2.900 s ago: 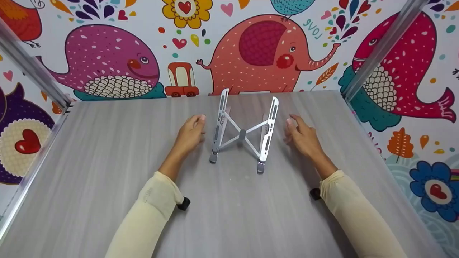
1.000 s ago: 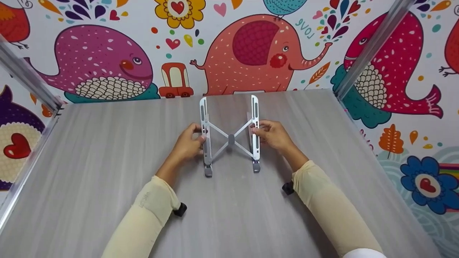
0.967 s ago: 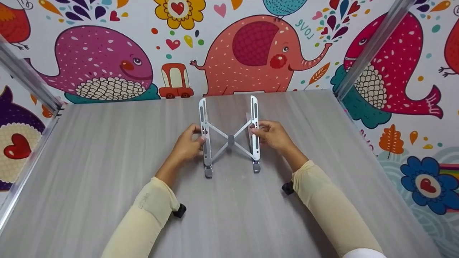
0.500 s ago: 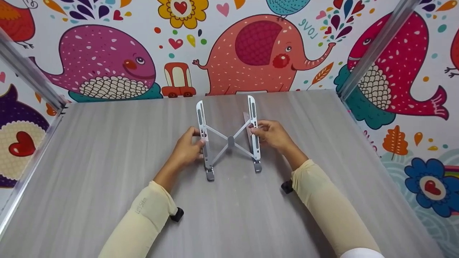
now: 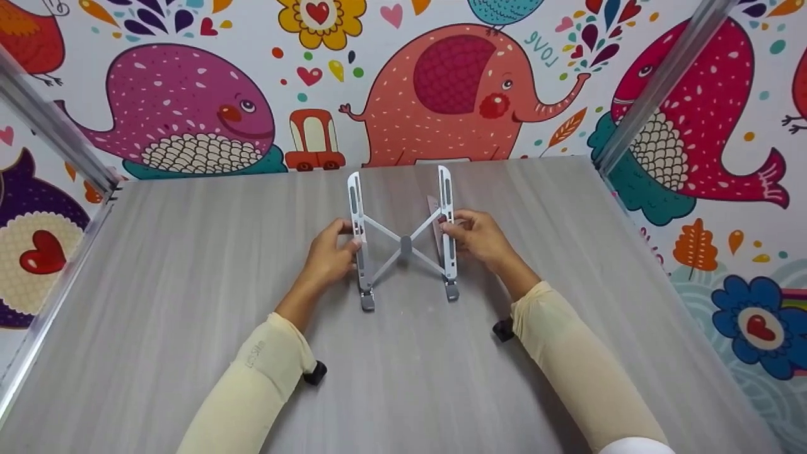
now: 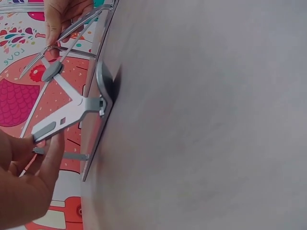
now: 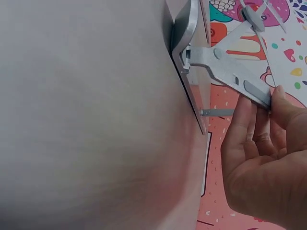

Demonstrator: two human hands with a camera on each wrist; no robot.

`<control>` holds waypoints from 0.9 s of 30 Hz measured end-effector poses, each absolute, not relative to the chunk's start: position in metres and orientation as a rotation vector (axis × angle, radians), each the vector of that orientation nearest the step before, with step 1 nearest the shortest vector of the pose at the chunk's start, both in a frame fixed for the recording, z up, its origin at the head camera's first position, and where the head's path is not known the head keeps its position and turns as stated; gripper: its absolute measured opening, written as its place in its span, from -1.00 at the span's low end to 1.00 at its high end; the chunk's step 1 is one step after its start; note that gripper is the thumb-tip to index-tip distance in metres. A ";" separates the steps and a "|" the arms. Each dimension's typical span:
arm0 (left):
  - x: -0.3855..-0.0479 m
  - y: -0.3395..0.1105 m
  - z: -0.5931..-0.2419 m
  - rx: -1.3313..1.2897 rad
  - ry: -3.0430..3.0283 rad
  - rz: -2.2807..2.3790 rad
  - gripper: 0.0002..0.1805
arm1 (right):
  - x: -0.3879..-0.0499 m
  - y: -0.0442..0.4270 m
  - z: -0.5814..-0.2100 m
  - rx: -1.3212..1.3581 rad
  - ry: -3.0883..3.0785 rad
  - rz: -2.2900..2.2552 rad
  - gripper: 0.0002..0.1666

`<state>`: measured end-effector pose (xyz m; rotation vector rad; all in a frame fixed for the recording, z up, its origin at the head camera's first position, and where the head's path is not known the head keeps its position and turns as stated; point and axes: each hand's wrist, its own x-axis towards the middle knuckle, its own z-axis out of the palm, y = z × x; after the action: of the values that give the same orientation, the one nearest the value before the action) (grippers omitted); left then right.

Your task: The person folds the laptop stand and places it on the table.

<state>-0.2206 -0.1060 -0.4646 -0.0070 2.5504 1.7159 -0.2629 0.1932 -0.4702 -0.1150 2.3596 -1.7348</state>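
Observation:
A folding silver laptop stand (image 5: 406, 245) stands unfolded on the table, its two side rails joined by crossed bars with a grey hub. My left hand (image 5: 328, 253) grips the left rail about midway, thumb on the near face and fingers behind. On the other side, my right hand (image 5: 484, 238) pinches the right rail between thumb and fingers. In the left wrist view, the fingers of the left hand (image 6: 29, 177) curl under the rail above the stand's base strip. The right wrist view has the right hand (image 7: 264, 153) holding its rail the same way.
The stand rests on a wood-grain table (image 5: 403, 378). Behind it rises a wall panel (image 5: 328, 82) printed with cartoon animals. Metal frame posts (image 5: 668, 82) stand at the back corners. Each sleeve cuff carries a small black camera (image 5: 315, 373).
Both hands have come in from beside the stand and taken hold of its rails. The stand has turned to face straighter. Over the last second it has only shifted slightly.

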 end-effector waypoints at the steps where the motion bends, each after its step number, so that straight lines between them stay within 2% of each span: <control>1: -0.221 -0.106 -0.465 -0.004 2.556 1.712 -0.76 | -0.262 0.193 -0.470 -0.117 2.359 -1.732 -0.66; 16: -0.225 -0.108 -0.469 -0.006 2.553 1.755 -0.75 | -0.256 0.190 -0.471 -0.144 2.435 -1.719 -0.63; 27: -0.223 -0.102 -0.475 -0.016 2.703 1.710 -0.69 | -0.253 0.187 -0.476 -0.159 2.425 -1.816 -0.74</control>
<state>-0.2235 -0.1022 -0.4747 -0.0156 2.7031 1.7098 -0.2525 0.1873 -0.4765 -0.1587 2.4254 -1.8159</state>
